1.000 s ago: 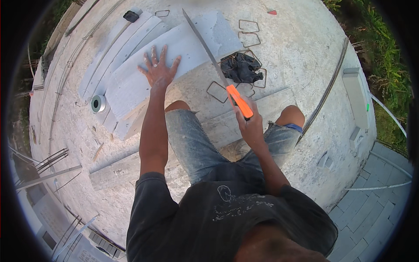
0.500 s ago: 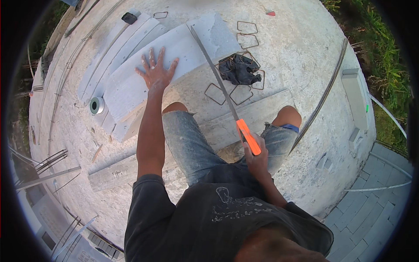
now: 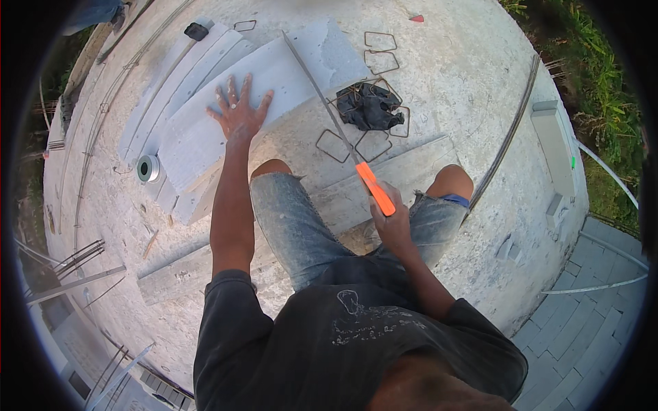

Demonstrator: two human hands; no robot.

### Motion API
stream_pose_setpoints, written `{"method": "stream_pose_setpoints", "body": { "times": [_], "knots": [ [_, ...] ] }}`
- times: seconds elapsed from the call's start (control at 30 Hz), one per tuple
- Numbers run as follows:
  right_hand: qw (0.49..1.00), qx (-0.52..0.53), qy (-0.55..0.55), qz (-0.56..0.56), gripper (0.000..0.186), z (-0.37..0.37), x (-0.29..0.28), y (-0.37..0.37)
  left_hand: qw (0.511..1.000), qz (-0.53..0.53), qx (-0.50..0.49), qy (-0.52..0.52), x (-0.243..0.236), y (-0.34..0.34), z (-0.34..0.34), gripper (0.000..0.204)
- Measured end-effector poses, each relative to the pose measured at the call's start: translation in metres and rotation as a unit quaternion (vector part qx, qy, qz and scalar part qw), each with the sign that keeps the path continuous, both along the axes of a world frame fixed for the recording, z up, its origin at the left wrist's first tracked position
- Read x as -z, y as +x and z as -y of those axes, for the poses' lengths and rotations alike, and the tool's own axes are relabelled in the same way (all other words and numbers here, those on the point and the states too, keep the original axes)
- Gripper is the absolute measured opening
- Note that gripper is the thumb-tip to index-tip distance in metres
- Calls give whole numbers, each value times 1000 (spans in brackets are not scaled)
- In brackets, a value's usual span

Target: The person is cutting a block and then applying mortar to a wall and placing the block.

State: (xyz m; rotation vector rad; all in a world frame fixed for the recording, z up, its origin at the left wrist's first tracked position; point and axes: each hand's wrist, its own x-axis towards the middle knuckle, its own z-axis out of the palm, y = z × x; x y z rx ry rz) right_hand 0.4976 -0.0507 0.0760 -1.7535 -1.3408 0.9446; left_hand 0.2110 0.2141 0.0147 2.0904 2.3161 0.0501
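Observation:
My left hand (image 3: 240,118) lies flat with fingers spread on top of a pale grey block (image 3: 188,140), long and thick. A handsaw (image 3: 374,188) with an orange handle is gripped in my right hand (image 3: 395,225), between my knees. Its long narrow blade runs forward and to the left across the right part of the block, the tip reaching the far edge. How deep the blade sits in the block I cannot tell. A crumpled black plastic bag (image 3: 370,109) lies right of the blade, among several bent wire rectangles (image 3: 379,42).
A spool (image 3: 147,168) stands left of the block, beside flat grey slabs (image 3: 179,81) bearing a small black object (image 3: 196,31). A long board (image 3: 178,270) lies under my legs. Bundled dark rods (image 3: 510,137) curve along the right. Another person's leg (image 3: 92,15) shows at far left.
My right hand has pushed the saw forward and a little left, away from my body. My left hand stays on the block. More of the other person's leg shows at the far left.

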Motion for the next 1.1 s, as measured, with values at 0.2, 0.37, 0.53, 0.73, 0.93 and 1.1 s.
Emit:
{"method": "stream_pose_setpoints", "body": {
  "times": [0.2, 0.37, 0.53, 0.73, 0.93, 1.1],
  "knots": [
    [999, 13, 30, -27, 43, -33, 10, -4, 1000, 13, 13, 1, 14, 4, -2, 80],
    [995, -12, 92, 25, 37, 36, 9, 6, 1000, -18, 1, 11, 2, -10, 0, 80],
    [999, 0, 34, -32, 44, -85, 17, -12, 1000, -1, 22, 4, 11, 5, -11, 80],
    [999, -2, 40, 7, 42, 54, 6, 12, 1000, -7, 8, 9, 3, -8, 4, 80],
    [998, -9, 63, -15, 42, -82, 15, -13, 1000, -4, 24, 3, 6, 9, -7, 79],
    [999, -7, 48, -6, 45, 7, 17, 8, 1000, 3, 6, -11, 15, -8, -4, 80]
  ]
}}
